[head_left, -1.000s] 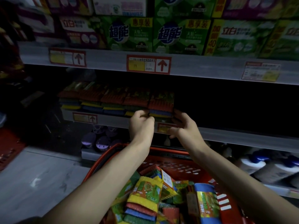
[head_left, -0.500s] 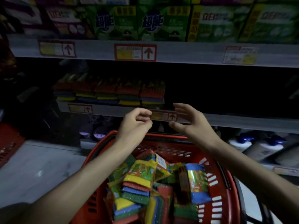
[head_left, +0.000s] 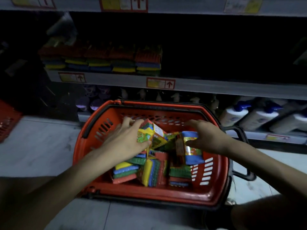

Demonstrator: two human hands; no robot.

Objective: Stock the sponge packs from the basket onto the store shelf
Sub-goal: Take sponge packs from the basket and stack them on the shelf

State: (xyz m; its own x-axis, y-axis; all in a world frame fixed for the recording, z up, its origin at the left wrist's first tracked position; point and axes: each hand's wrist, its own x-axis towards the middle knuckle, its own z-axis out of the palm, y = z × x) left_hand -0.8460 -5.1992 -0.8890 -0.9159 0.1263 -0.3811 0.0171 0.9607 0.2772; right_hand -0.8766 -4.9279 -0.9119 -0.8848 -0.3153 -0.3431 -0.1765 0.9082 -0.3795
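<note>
Stocking is partway: a row of sponge packs (head_left: 103,62) lines the left of the store shelf (head_left: 216,87), while your basket (head_left: 149,195) holds a heap more. Your left hand (head_left: 126,140) lies spread on the top yellow-green pack (head_left: 144,136); your right hand (head_left: 209,136) touches a blue-edged pack (head_left: 192,151), fingers wide, neither gripping yet.
</note>
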